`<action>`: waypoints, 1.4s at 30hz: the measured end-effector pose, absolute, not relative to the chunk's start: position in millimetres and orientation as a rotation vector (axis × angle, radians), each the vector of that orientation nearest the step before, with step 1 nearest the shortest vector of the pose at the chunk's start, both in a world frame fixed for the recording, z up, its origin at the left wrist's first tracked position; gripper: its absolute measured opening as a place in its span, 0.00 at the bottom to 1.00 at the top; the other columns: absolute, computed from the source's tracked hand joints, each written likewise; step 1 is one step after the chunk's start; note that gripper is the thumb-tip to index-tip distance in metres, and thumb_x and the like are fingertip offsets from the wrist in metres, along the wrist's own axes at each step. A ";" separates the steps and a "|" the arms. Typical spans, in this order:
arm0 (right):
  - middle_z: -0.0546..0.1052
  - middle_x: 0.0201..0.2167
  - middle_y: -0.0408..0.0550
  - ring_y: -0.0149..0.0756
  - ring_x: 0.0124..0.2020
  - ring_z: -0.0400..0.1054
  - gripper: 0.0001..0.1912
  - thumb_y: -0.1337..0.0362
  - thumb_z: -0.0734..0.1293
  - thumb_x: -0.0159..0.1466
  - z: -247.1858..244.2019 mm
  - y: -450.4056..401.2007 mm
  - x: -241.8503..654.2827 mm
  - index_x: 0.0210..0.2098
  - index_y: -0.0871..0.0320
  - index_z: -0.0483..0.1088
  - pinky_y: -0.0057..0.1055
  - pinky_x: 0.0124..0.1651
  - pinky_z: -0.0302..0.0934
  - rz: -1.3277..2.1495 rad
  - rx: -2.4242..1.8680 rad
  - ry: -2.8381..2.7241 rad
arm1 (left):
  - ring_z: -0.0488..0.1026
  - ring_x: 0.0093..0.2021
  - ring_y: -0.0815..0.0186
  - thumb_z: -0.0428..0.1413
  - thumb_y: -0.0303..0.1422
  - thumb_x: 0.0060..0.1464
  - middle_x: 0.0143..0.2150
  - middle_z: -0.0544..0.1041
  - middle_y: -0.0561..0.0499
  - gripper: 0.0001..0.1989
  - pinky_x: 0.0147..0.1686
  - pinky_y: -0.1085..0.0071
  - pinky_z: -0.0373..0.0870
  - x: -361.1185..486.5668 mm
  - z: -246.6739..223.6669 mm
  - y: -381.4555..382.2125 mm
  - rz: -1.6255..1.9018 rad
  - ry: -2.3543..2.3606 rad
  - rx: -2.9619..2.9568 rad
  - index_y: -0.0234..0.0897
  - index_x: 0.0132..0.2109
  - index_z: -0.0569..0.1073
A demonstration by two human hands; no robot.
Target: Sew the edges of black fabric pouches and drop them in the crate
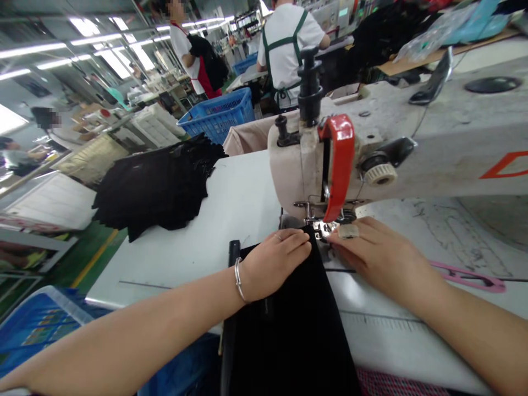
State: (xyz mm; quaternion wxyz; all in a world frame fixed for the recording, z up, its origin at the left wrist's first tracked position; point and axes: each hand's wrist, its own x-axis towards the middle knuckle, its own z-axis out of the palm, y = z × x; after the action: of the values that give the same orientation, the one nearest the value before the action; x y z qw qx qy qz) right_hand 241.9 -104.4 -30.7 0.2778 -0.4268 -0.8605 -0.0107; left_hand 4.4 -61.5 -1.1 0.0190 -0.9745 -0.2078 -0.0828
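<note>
A length of black fabric (289,330) runs from the front edge of the table up to the presser foot (322,231) of a sewing machine (322,154). My left hand (274,261), with a bracelet at the wrist, lies on the fabric, its fingers stretched flat and close together toward the foot. Just right of the foot is my right hand (371,253), fingers drawn together, with a light-coloured band around one finger. Its fingertips are partly hidden beside the foot, so what they hold cannot be made out.
A pile of black cut pieces (157,181) lies on the table's left. Pink thread snips (470,276) rest beside my right forearm. A blue crate (223,113) stands behind the table, another blue basket (37,324) at lower left. Two people (284,49) stand beyond.
</note>
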 end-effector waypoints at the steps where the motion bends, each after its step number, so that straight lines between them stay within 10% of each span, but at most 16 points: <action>1: 0.74 0.45 0.50 0.41 0.47 0.67 0.14 0.73 0.61 0.65 -32.5 -107.2 240.9 0.49 0.58 0.70 0.41 0.50 0.64 -0.009 -1.050 -2.354 | 0.65 0.59 0.60 0.48 0.24 0.62 0.56 0.71 0.42 0.15 0.60 0.62 0.66 2.5 -5.6 -62.8 -0.344 -0.612 -3.053 0.28 0.55 0.67; 14: 0.73 0.48 0.55 0.46 0.47 0.68 0.16 0.69 0.61 0.65 -34.6 -113.3 225.7 0.52 0.60 0.70 0.46 0.47 0.66 0.010 -1.100 -2.390 | 0.64 0.62 0.64 0.47 0.27 0.64 0.59 0.70 0.43 0.15 0.61 0.60 0.64 -7.0 -10.4 -29.3 -0.401 -0.677 -3.264 0.34 0.56 0.68; 21: 0.71 0.45 0.53 0.45 0.48 0.65 0.09 0.61 0.65 0.65 -22.4 -133.1 222.5 0.41 0.58 0.74 0.46 0.50 0.64 0.270 -1.216 -2.273 | 0.47 0.69 0.43 0.57 0.46 0.53 0.70 0.46 0.37 0.43 0.61 0.38 0.54 -26.5 20.1 -145.1 0.091 -0.658 -3.181 0.38 0.69 0.47; 26: 0.69 0.52 0.51 0.40 0.54 0.65 0.14 0.68 0.60 0.66 -13.7 -165.2 200.9 0.50 0.53 0.69 0.43 0.56 0.63 0.798 -1.302 -1.788 | 0.68 0.60 0.58 0.41 0.25 0.61 0.62 0.67 0.43 0.27 0.54 0.62 0.73 -57.4 24.2 -196.1 -0.370 -1.159 -3.072 0.36 0.66 0.57; 30: 0.72 0.49 0.53 0.35 0.37 0.73 0.21 0.65 0.62 0.64 -7.5 -175.8 179.2 0.56 0.54 0.59 0.33 0.35 0.70 1.363 -1.213 -1.179 | 0.79 0.43 0.63 0.44 0.25 0.62 0.44 0.80 0.53 0.23 0.41 0.70 0.80 -72.3 40.2 -190.6 -0.866 -1.621 -2.848 0.45 0.61 0.65; 33: 0.72 0.28 0.42 0.27 0.18 0.62 0.19 0.62 0.65 0.62 -5.0 -185.7 167.4 0.52 0.57 0.61 0.24 0.17 0.56 1.621 -1.215 -1.014 | 0.78 0.45 0.63 0.45 0.25 0.61 0.48 0.79 0.51 0.23 0.43 0.70 0.79 -74.5 49.5 -184.2 -0.801 -1.486 -2.936 0.42 0.61 0.65; 42: 0.70 0.21 0.39 0.23 0.14 0.55 0.08 0.59 0.62 0.61 -31.2 -263.0 156.1 0.31 0.58 0.64 0.22 0.16 0.45 1.927 -1.358 -0.899 | 0.60 0.64 0.53 0.46 0.26 0.61 0.64 0.64 0.42 0.23 0.63 0.50 0.60 -51.5 15.9 -210.0 -0.090 -0.782 -2.965 0.33 0.62 0.64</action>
State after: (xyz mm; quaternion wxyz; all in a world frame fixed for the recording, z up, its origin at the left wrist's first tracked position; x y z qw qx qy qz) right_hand 156.1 -263.0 -31.2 0.3043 -0.5125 -0.3394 0.7277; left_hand -51.5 -210.0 15.9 0.0372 -0.9659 -0.2547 -0.0292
